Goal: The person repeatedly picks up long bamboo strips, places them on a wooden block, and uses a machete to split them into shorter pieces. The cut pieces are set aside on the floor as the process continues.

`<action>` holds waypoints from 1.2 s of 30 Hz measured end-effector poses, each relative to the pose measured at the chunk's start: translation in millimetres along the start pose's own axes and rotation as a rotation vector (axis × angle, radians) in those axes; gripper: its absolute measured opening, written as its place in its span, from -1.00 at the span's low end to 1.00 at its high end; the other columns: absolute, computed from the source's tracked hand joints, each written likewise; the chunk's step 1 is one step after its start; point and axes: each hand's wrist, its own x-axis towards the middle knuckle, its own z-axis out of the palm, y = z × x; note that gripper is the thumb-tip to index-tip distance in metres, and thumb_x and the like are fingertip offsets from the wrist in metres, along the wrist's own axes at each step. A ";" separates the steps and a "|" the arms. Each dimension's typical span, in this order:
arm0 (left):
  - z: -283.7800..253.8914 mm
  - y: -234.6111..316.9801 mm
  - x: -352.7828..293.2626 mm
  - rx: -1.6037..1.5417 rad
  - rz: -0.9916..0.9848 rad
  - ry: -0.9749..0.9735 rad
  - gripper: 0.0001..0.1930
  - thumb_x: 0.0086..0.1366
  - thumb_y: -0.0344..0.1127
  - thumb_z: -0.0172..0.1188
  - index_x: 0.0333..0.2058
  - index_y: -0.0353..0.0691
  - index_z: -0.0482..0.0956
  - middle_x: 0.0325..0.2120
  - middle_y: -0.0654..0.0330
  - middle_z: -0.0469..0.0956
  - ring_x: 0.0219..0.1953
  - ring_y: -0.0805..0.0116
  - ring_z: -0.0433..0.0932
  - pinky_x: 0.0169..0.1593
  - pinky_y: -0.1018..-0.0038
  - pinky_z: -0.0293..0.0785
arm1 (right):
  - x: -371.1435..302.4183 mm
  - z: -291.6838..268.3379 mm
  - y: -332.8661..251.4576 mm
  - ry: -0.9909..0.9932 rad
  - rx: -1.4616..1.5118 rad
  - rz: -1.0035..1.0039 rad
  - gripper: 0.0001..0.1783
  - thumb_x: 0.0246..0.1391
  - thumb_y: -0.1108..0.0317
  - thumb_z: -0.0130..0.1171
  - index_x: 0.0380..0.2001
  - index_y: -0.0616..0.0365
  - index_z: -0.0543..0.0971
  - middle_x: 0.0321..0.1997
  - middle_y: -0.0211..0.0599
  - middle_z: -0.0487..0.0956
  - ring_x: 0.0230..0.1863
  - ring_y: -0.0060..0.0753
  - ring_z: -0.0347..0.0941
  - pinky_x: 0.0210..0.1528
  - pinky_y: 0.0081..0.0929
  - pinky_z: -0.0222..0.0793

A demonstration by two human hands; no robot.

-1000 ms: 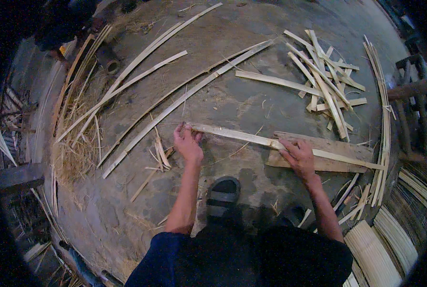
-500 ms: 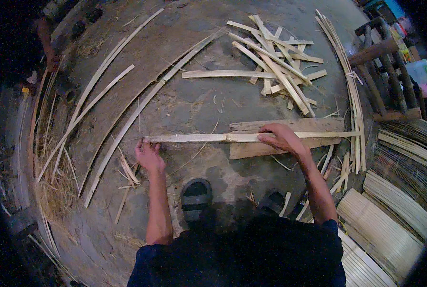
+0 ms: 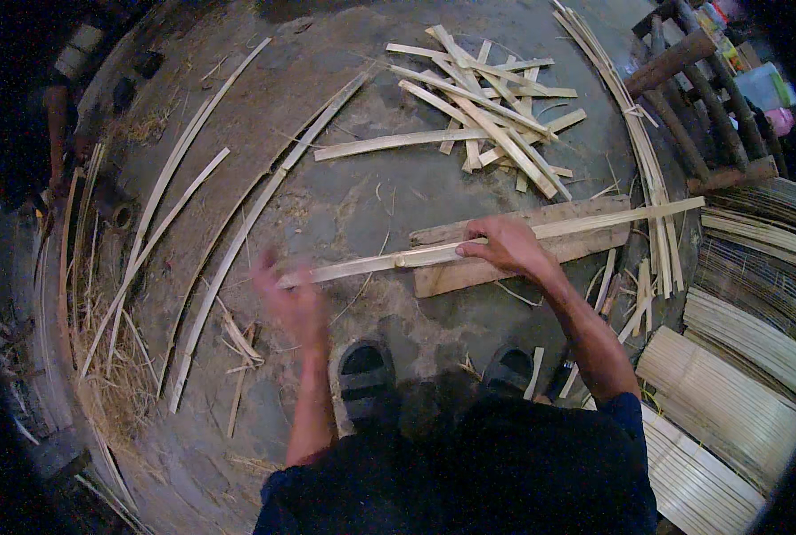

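A long pale bamboo strip (image 3: 353,267) with a node near its middle lies across in front of me, its right end tilted up and away. My right hand (image 3: 505,246) is closed on it, thumb and fingers pinching it above a flat wooden board (image 3: 456,278). At the strip's left end is my left hand (image 3: 293,299), smeared by motion. Whether its fingers grip the strip or are just beside it cannot be made out.
A loose heap of short bamboo strips (image 3: 496,111) lies beyond the board. Long strips (image 3: 246,223) stretch over the floor at left, near fine shavings (image 3: 117,401). Slatted bamboo bundles (image 3: 728,374) and a wooden log frame (image 3: 674,71) stand at right.
The strip has slid to the right and tilted, its right end now farther away and past the long bundle. My left hand has moved slightly nearer me and right, blurring.
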 end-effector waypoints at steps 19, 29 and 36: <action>135.6 11.0 2.2 0.200 0.488 -0.991 -0.82 0.19 -0.24 0.15 -0.35 -0.20 0.40 -0.56 -0.06 0.44 -0.51 -0.11 0.42 -0.43 0.16 0.31 | -56.6 -43.3 0.9 0.839 0.169 -0.290 -0.68 0.05 0.19 0.17 -0.20 0.17 0.53 -0.16 -0.10 0.52 -0.13 -0.04 0.45 -0.05 -0.23 0.36; 124.1 49.4 31.6 0.239 0.547 -0.919 -0.78 0.28 -0.24 0.11 -0.26 -0.29 0.46 -0.61 0.10 0.42 -0.57 0.32 0.36 -0.47 0.37 0.28 | -303.2 77.9 159.2 0.692 0.236 0.917 -0.62 0.08 0.14 0.11 -0.13 0.17 0.46 -0.13 -0.09 0.49 -0.09 0.04 0.39 -0.01 -0.15 0.31; 147.7 102.4 37.4 0.382 0.642 -1.056 -0.76 0.29 -0.22 0.09 -0.30 -0.32 0.43 -0.64 0.08 0.32 -0.58 0.33 0.24 -0.48 0.37 0.25 | -280.3 112.2 163.9 0.754 0.127 0.739 -0.45 -0.01 0.11 0.19 0.02 0.17 0.40 -0.08 0.02 0.46 0.01 0.05 0.31 0.07 -0.08 0.23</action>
